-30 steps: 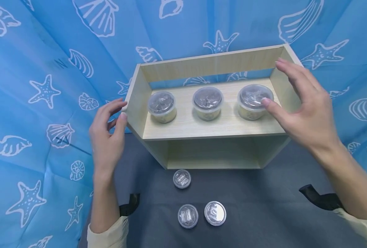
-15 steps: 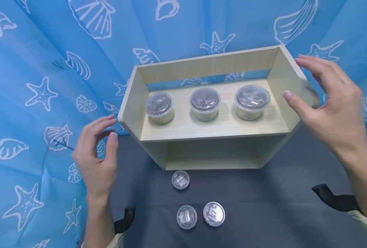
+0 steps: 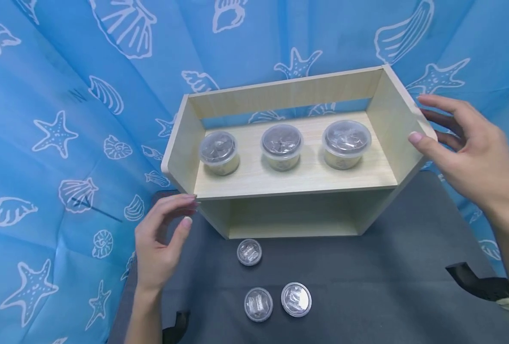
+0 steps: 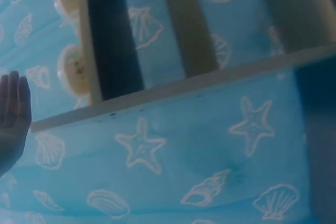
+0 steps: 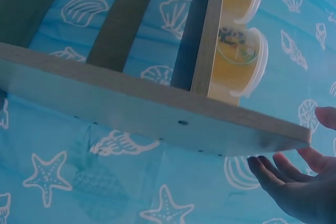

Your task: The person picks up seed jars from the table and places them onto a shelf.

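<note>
The wooden shelf [image 3: 296, 191] stands on the dark tabletop [image 3: 357, 306], up against the blue seashell curtain [image 3: 57, 186], one end swung a little farther back. Three lidded tubs sit upright in a row on its upper board: a left tub [image 3: 219, 154], a middle tub [image 3: 282, 148] and a right tub [image 3: 346, 145]. The person's right hand [image 3: 478, 150] is spread loosely around the front edge of the right side panel, thumb to the inner side, fingers to the outer; whether any fingertip touches the wood, I can't tell. The left hand [image 3: 160, 246], half open with nothing in it, hangs by the upper board's left front corner. Three small round containers [image 3: 258, 304] lie on the tabletop in front.
</note>
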Motion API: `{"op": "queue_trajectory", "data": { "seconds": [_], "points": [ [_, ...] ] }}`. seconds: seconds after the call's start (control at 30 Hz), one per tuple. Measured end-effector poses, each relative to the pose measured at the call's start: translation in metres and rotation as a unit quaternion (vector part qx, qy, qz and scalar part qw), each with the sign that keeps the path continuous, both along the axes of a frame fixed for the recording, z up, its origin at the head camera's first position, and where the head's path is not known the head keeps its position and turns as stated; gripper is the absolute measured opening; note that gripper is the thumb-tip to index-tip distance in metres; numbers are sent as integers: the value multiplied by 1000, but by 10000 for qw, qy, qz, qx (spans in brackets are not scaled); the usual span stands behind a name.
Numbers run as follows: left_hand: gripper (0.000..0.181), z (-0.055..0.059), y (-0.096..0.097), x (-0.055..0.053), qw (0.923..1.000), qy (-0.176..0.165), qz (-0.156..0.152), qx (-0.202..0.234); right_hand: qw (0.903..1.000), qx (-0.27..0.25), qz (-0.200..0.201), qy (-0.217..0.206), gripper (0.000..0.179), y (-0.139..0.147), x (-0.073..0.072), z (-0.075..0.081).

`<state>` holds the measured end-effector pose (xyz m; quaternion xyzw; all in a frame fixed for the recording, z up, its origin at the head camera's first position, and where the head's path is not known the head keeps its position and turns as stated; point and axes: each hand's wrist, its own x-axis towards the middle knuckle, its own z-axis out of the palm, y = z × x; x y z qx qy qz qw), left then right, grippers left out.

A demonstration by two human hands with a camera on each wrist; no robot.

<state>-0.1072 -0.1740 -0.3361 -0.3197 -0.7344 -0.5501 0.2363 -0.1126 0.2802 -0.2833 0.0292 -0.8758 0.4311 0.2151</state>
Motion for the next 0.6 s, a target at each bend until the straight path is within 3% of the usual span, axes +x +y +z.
{"op": "queue_trajectory", "data": {
  "seconds": [0.23, 0.6],
  "points": [
    [31, -21, 5, 4, 9982, -192, -563, 3, 9982, -135, 225, -539, 52, 14, 0, -5],
    [34, -53, 3, 14, 9913, -524, -1188, 202, 9954, -92, 477, -829, 49, 28, -7, -14]
  ]
}}
